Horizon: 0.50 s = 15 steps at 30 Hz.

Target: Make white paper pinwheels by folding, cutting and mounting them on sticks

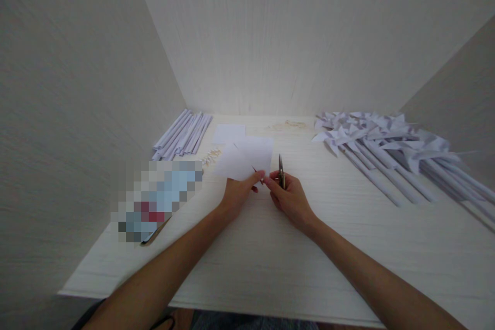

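here the left hand (238, 191) pinches the near edge of a paper square (245, 160) just above the desk (270, 247), while the right hand (288, 197) is closed round small scissors (281, 171) beside it. cutting seems underway; blades must meet the edge squarely. pale walls enclose the desk, paper rolls (182, 135) left, pinwheels (386, 149) right.

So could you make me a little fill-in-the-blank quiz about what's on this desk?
1. The left hand pinches a white sheet of ____.
2. The right hand holds small ____.
3. The finished paper pinwheels lie on the ____ side of the desk.
4. The bundle of rolled paper sticks lies at the far ____.

Missing words: paper; scissors; right; left
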Each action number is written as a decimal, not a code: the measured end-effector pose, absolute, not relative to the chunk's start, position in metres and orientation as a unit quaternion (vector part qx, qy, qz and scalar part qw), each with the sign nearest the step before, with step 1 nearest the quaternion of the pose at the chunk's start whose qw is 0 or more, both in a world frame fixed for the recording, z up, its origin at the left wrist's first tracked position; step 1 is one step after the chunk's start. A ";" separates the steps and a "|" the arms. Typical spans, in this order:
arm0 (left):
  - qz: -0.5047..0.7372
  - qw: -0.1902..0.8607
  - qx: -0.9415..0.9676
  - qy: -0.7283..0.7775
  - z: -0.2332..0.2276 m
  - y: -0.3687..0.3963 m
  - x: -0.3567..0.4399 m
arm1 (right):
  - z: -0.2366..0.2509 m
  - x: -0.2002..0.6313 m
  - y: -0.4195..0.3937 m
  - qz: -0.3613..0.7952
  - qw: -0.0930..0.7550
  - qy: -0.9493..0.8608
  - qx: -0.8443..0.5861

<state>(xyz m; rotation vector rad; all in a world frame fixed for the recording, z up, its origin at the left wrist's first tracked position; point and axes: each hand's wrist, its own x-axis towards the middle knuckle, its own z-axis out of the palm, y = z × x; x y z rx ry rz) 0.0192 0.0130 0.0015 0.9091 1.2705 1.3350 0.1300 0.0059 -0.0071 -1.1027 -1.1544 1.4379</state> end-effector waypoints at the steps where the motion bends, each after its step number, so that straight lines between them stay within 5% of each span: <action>1: 0.558 0.521 0.375 0.527 0.001 0.013 0.019 | -0.007 0.130 0.006 0.588 0.477 -0.472 -0.451; 15: 0.562 0.530 0.378 0.510 -0.005 0.012 0.021 | -0.010 0.130 0.006 0.603 0.507 -0.442 -0.430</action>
